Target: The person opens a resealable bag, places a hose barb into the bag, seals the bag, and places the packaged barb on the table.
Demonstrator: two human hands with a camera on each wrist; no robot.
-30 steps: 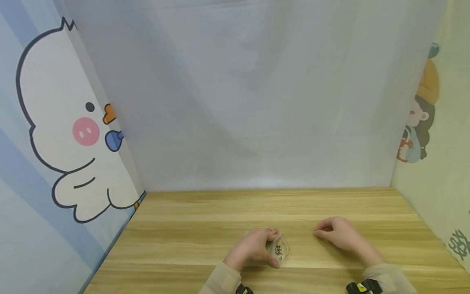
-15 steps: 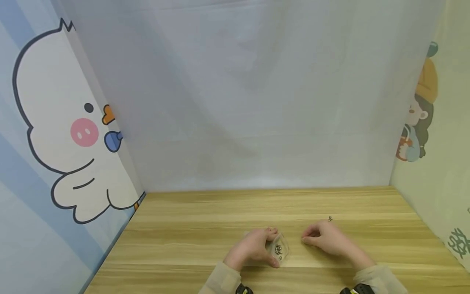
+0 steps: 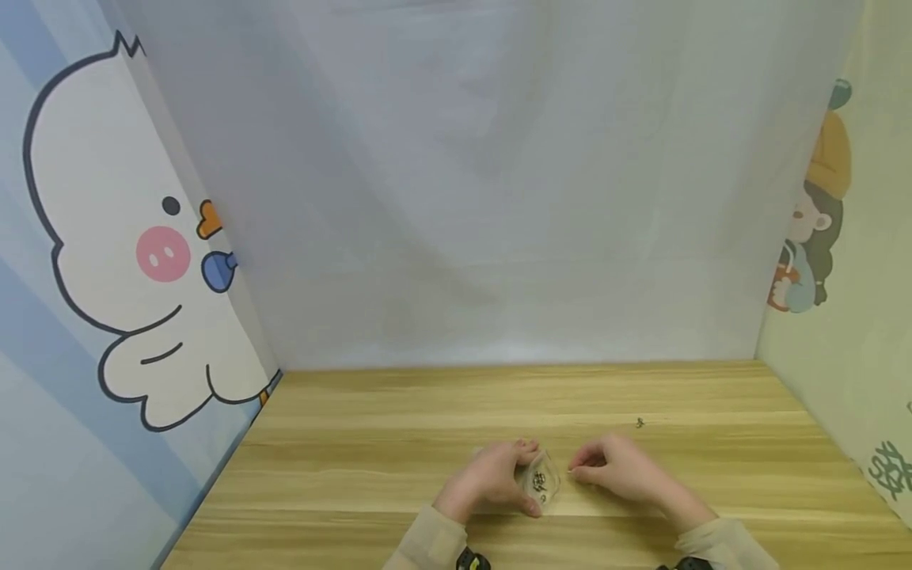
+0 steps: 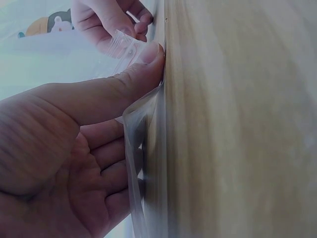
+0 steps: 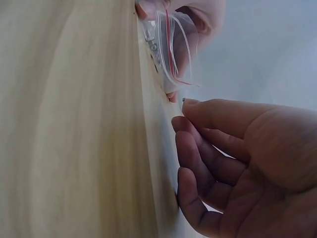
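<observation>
Lying low on the table, my left hand grips a clear zip bag with thumb and fingers spread, so its mouth gapes to the right. Several small shiny metal pieces lie inside the bag; their exact kind is too small to tell. A red line marks the seal of the bag in the right wrist view. Just right of the mouth, apart from it, my right hand pinches a tiny metal piece between thumb and forefinger. The left wrist view shows the left thumb pressing the bag's edge.
A few small dark metal bits lie on the wooden table, beyond the right hand. A pale grey curtain hangs behind the table. Printed cartoon panels stand on both sides.
My right hand has moved left and slightly toward me, from over the loose metal bits to beside the bag's mouth, uncovering them. The left hand and bag have stayed in place.
</observation>
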